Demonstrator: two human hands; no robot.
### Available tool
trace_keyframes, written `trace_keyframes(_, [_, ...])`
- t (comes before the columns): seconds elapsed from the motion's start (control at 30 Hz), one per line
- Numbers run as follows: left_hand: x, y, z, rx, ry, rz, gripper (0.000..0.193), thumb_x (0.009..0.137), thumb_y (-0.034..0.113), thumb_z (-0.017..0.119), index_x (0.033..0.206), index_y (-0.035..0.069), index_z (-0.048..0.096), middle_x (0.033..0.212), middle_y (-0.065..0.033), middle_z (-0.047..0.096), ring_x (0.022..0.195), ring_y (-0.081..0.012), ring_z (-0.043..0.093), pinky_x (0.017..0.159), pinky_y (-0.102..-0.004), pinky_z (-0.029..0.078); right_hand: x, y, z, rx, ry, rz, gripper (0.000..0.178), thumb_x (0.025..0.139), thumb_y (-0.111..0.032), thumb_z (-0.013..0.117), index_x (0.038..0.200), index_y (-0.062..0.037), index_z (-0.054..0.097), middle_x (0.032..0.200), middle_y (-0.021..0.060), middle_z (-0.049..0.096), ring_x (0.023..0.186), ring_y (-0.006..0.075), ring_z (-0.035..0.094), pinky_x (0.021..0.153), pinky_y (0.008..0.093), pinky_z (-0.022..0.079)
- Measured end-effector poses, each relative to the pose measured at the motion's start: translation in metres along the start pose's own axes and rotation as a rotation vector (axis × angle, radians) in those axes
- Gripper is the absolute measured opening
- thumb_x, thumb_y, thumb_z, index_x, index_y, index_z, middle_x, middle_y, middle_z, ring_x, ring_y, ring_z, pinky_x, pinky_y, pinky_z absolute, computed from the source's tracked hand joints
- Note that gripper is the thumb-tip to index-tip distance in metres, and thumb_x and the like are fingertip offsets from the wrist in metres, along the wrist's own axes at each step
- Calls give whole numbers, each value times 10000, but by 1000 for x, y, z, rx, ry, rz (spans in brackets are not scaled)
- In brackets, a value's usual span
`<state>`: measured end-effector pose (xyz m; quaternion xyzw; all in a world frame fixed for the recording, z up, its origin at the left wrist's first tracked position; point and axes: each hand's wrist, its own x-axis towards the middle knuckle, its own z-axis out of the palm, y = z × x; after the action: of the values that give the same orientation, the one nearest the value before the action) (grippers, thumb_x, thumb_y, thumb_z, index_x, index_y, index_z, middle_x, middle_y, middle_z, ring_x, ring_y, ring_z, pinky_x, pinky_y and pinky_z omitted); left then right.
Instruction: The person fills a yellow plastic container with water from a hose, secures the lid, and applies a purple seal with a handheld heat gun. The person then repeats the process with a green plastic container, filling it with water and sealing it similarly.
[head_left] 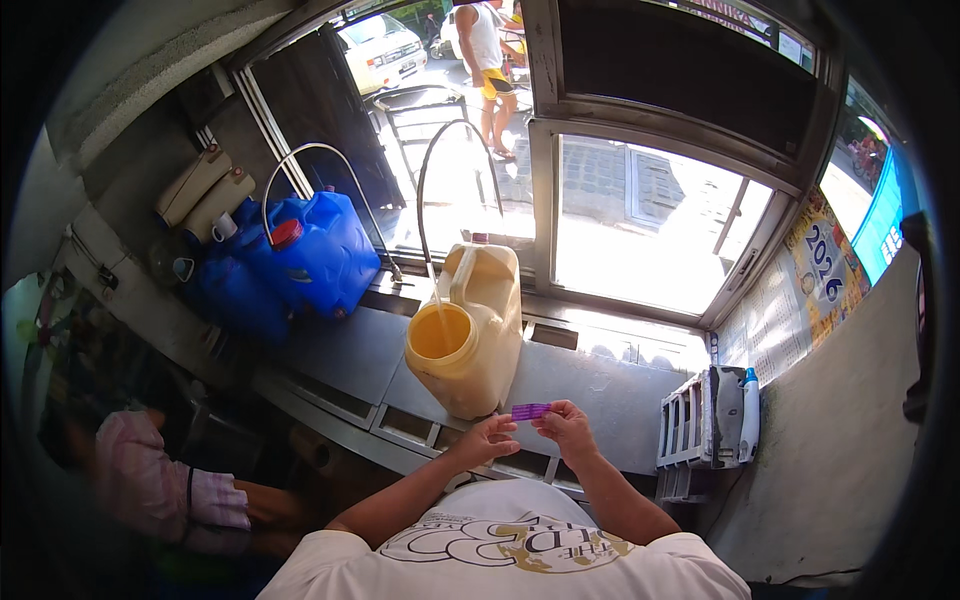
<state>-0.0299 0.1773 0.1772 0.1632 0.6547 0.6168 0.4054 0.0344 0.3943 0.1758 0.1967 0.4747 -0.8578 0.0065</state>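
Observation:
Pinched in the fingers of my right hand [566, 432] is a small purple printed strip [529, 411], perhaps a label or seal. My left hand [487, 440] is just left of it, fingers apart and loosely curled, with nothing visible in them. Directly beyond my hands, a yellowed plastic jerry can [494, 345] with a wide round mouth stands on the metal counter [600, 385]. A thin hose [421, 195] arches over the can, and a clear stream seems to run down into its mouth.
At the left are a blue jerry can [335, 235] with a red cap and a second hose [330, 147]. A white rack [690, 420] with a blue-capped bottle [748, 415] stands at the right wall. Another person [160, 470] is at the lower left; someone walks outside the window.

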Motion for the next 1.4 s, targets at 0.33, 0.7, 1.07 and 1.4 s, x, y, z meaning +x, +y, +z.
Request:
trace_keyframes(0.33, [17,63,14,230,114,186,148,928,148,671,1023,43,713,914,5,693,845,-65,611,782,-255,503,-20,-14,16,-484,-76,-280,243,868,-137,722,1067,-62,603,967,63,706,895,161,677,814,298,526])
trace_keyframes(0.7, [7,43,16,53,8,135,187,922,97,680,1086,13,648,969,-24,682,877,-75,625,790,-232,506,-27,-18,10,-626,-172,-284,185,871,-39,685,1045,8,645,938,78,704,850,134,673,815,285,543])
trace_keyframes(1.07, [-59,9,14,155,119,19,128,905,151,695,953,34,678,800,41,654,708,-25,547,639,-209,454,-72,27,37,-423,-246,22,192,888,-2,640,1077,25,630,974,70,694,878,123,649,844,281,529])
trace_keyframes(1.4, [-139,-37,-12,-134,17,82,123,920,103,686,995,6,677,923,-30,696,847,-83,628,778,-236,505,-119,84,83,-491,-200,-52,181,843,-81,708,987,19,663,883,59,694,814,114,637,773,273,521])
